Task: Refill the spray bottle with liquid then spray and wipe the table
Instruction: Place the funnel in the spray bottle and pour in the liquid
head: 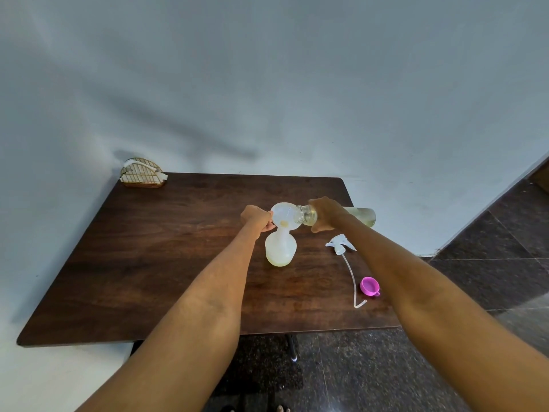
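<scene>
Left grip pinches the funnel rim; right grip is clamped on the refill bottle. Best I pour slowly, keeping the funnel seated upright in the spray bottle.

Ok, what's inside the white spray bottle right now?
A white funnel sits in the spray bottle neck, and pale yellowish liquid pools at the bottom. The funnel spout inside the neck is hidden by the left hand.

Landmark: the spray bottle, standing upright near the middle of the table. A funnel sits in its neck. The left hand is at the funnel's left rim. To the right, the right hand holds a refill bottle sideways, mouth over the funnel. Right of the spray bottle lies the spray head; nearer the front edge, a cap. A napkin holder stands at the far-left corner.
</scene>
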